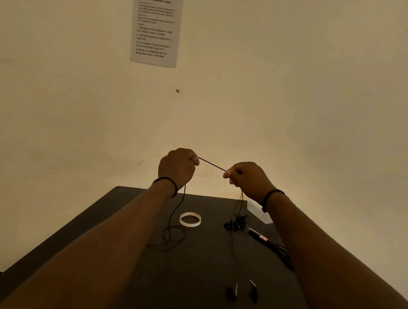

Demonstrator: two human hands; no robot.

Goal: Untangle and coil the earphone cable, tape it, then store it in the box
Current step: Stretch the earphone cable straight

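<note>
Both hands are raised above the far edge of the tabletop (106, 222), the left hand (176, 167) and right hand (247, 179) each with a pinching grip on the cable (211, 164), a short stretch pulled taut between them. From each grip the cable hangs down: loose loops lie at left, a tangle at right. A tape ring (190, 219) lies between these, scissors (270, 245) farther right.

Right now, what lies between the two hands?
In the head view, a taut stretch of cable runs from the left hand to the right hand.
</note>
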